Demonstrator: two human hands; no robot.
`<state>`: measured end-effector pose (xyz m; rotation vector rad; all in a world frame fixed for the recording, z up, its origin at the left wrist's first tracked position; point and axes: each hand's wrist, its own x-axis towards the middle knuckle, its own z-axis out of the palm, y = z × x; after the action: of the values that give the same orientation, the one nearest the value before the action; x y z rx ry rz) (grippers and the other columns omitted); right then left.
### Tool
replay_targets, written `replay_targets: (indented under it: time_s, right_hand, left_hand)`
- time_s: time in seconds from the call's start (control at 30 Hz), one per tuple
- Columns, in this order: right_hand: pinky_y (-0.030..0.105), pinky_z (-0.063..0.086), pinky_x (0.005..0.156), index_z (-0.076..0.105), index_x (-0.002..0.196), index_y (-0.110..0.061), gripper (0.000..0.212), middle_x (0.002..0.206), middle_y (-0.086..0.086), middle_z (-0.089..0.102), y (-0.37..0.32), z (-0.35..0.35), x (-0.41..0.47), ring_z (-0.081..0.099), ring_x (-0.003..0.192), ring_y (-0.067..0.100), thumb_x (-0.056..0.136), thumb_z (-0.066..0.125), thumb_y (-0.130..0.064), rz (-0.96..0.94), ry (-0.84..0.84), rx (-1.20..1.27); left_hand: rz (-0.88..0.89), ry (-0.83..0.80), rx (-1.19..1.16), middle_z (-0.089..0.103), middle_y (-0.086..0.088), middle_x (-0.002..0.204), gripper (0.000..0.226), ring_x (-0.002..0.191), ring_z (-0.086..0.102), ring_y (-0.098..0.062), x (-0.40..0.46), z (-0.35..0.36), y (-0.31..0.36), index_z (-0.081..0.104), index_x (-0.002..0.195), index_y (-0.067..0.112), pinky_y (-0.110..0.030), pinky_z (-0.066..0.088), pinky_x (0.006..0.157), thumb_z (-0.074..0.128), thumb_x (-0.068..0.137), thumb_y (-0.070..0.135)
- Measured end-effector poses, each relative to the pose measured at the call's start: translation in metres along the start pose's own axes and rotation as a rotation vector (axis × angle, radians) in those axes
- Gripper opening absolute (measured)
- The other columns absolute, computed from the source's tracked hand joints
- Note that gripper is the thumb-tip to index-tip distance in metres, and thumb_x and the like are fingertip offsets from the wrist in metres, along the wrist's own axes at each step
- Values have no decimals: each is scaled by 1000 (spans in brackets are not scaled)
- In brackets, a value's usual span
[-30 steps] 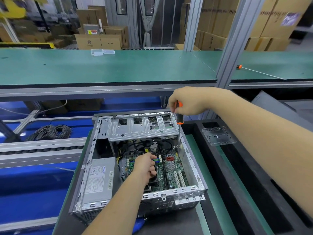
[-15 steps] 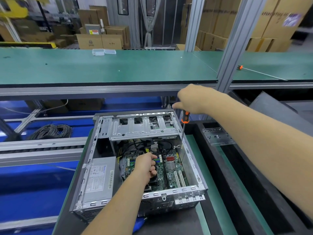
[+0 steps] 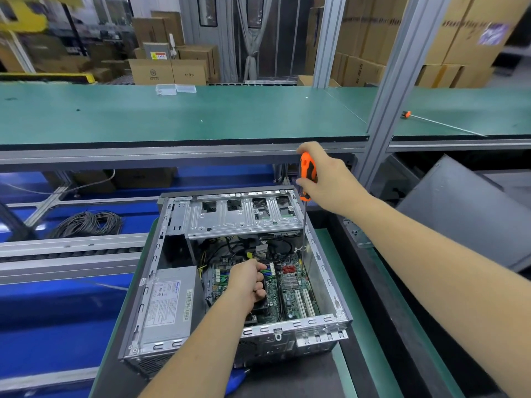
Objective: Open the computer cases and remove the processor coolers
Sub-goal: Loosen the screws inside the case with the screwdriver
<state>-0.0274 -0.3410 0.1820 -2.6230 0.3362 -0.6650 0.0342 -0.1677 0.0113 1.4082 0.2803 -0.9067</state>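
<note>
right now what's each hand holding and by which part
The right hand grips the orange-and-black screwdriver by its handle. The left hand grips the dark processor cooler by its top.

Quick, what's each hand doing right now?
Left hand: grips the black cooler inside the case.
Right hand: holds the orange screwdriver.

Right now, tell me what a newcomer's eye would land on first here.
The open computer case at centre, its motherboard bare. The left hand reaches inside and grips a dark part there. Above the case's far right corner, the right hand holds an orange screwdriver, shaft pointing down into the case.
</note>
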Motion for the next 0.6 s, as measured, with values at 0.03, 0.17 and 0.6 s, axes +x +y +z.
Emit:
replay_targets:
  time_s: [0.03, 0.17, 0.6]
  right_hand:
    - [27, 39, 55, 35, 130, -30, 48, 69, -4, 47, 2, 3, -2, 46, 57, 12, 94, 64, -16, 18, 25, 40]
    - [27, 44, 55, 28, 140, -39, 66, 67, -4, 46, 6, 10, -9, 47, 56, 12, 93, 65, -9, 51, 14, 78]
    - [33, 47, 59, 30, 139, -38, 65, 67, -3, 46, -1, 3, -9, 47, 57, 13, 93, 66, -9, 16, 5, 64]
  left_hand:
    - [-1, -1, 0, 32, 0, 54, 20, 44, 17, -12, 1, 0, 0, 59, 92, 3, -23, 17, 44, 40, 100, 4]
    - [4, -4, 7, 31, 1, 52, 20, 43, 17, -12, 3, -1, -2, 58, 91, 3, -22, 17, 42, 40, 99, 5]
    - [6, -8, 8, 31, 2, 50, 21, 41, 18, -11, 3, -1, -2, 57, 90, 3, -22, 18, 41, 39, 100, 7]
